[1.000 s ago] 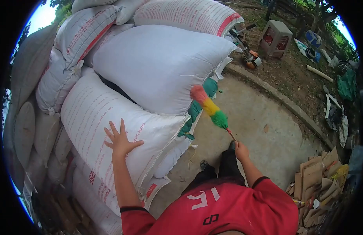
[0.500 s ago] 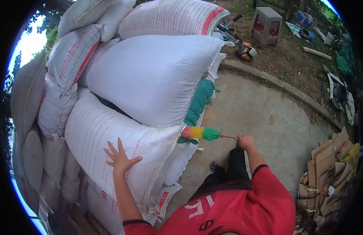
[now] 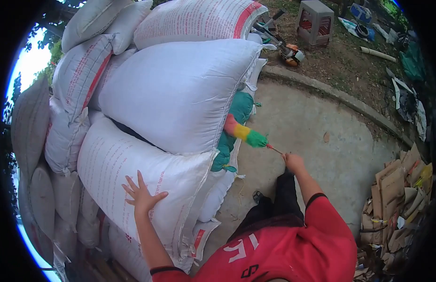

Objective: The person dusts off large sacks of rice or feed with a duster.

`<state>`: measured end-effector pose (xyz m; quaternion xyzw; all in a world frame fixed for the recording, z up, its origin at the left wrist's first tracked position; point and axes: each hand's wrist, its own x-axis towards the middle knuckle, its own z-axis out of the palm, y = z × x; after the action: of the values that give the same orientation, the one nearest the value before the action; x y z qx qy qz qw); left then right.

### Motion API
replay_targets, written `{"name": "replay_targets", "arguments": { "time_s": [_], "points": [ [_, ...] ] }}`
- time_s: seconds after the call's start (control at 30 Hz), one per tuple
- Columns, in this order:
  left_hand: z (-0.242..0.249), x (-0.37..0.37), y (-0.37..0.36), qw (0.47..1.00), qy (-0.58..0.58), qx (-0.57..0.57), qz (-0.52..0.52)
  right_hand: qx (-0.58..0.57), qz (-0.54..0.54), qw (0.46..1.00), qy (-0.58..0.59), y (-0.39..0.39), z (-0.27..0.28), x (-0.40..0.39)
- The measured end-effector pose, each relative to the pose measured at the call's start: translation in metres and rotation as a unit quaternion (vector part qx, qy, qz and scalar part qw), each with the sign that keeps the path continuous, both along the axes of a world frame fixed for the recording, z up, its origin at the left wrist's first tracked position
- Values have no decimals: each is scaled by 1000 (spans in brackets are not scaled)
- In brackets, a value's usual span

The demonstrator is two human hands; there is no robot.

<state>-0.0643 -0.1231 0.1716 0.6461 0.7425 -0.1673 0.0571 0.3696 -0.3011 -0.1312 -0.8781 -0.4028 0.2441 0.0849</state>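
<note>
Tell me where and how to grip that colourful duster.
Grip the duster by its thin handle, probably best from the person's right: the handle slants out that way, while the fluffy, bulky head points in toward the stacked sacks. The right hand holds the handle's outer end.

One duster (image 3: 241, 132), three colour bands. One left hand (image 3: 144, 195), one right hand (image 3: 293, 162): two hands. One plain white sack (image 3: 175, 89); one large printed sack (image 3: 119, 152) under left hand; at least two red-striped sacks (image 3: 190, 21); at least one green sack (image 3: 241, 106). Stack's total hidden by overlap. On concrete floor (image 3: 312, 122): one brown leaf (image 3: 326, 137). Beyond its far edge: one stool (image 3: 315, 22), one engine tool (image 3: 290, 54), one pale pipe (image 3: 377, 54). At near right corner: one cardboard heap (image 3: 391, 188), pieces too jumbled to count.
</note>
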Motion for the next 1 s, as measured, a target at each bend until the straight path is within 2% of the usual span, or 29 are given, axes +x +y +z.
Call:
{"name": "replay_targets", "arguments": {
  "time_s": [0.1,0.17,0.27,0.3,0.37,0.5,0.57,0.6,0.67,0.77,0.87,0.93,1.0],
  "points": [
    [0,2,-1,1000,3,0,2,-4,-26,1000,5,0,-29,-7],
    [1,3,-1,1000,3,-4,6,-37,-245,968,49,6,-45,-4],
    [0,2,-1,1000,2,-1,2,-30,-297,950,87,14,-24,6],
    [2,4,-1,1000,1,4,-4,-25,-302,949,86,18,-14,2],
    [5,10,-4,1000,-7,2,17,25,-58,995,79,24,0,-12],
    [1,9,-4,1000,-9,9,14,46,-101,988,106,42,-6,-33],
    [2,9,-4,1000,-7,9,14,18,-227,966,124,51,-37,-35],
    [2,8,-3,1000,-4,13,11,22,-230,965,127,53,-57,-31],
    [1,8,-4,1000,-3,10,13,6,-166,975,146,51,-86,-18],
    [3,10,-5,1000,-2,9,16,53,-157,973,163,49,-13,-38],
    [4,10,-4,1000,-7,12,19,57,-124,978,155,42,-4,-52],
    [4,10,-5,1000,-12,14,18,57,-144,979,135,41,-53,-47],
    [5,9,-6,1000,-14,19,18,60,-163,978,119,48,-57,-42]
  ]
}}
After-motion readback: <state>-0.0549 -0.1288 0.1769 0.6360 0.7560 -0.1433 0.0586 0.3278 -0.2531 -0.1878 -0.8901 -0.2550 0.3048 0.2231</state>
